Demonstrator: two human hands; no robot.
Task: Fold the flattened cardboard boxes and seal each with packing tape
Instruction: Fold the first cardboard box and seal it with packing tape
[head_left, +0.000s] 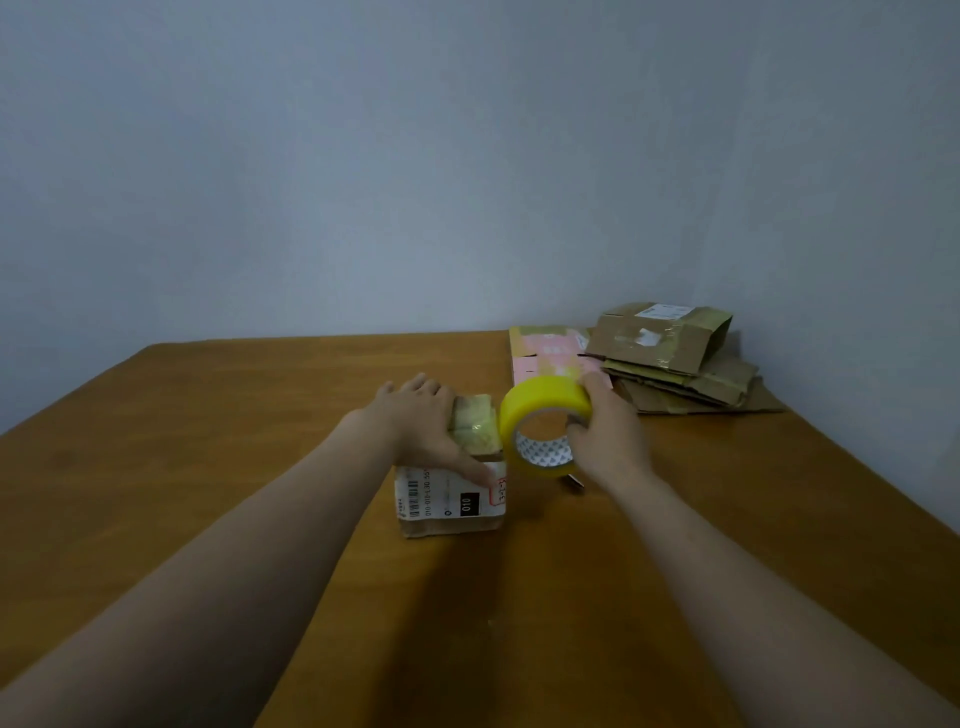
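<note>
Our two bare forearms reach in from the bottom edge over the wooden table (208, 441). Our left hand (421, 415) lies flat on top of the small folded cardboard box (452, 514). The fingers are spread and fairly straight over its far left side, and the thumb stretches along the top toward the near right corner, pressing down. The box stands on the table in the middle of the view. Yellowish tape already covers the far part of its top, and a white shipping label (447, 501) with a barcode and a black "010" patch covers its near face.

Our right hand (608, 436) holds the yellow packing tape roll (543, 426) upright, just beside the box's right edge, with its open core facing us. The fingers curl over the roll's outer rim and one digit hooks at the core. We cannot tell whether a strip runs from the roll to the box.

A stack of flattened cardboard boxes (675, 364) lies well beyond the roll in the far right corner of the table. A pink printed flattened box (545, 351) lies against the stack's left side. A plain pale wall (415, 156) rises behind the table.
</note>
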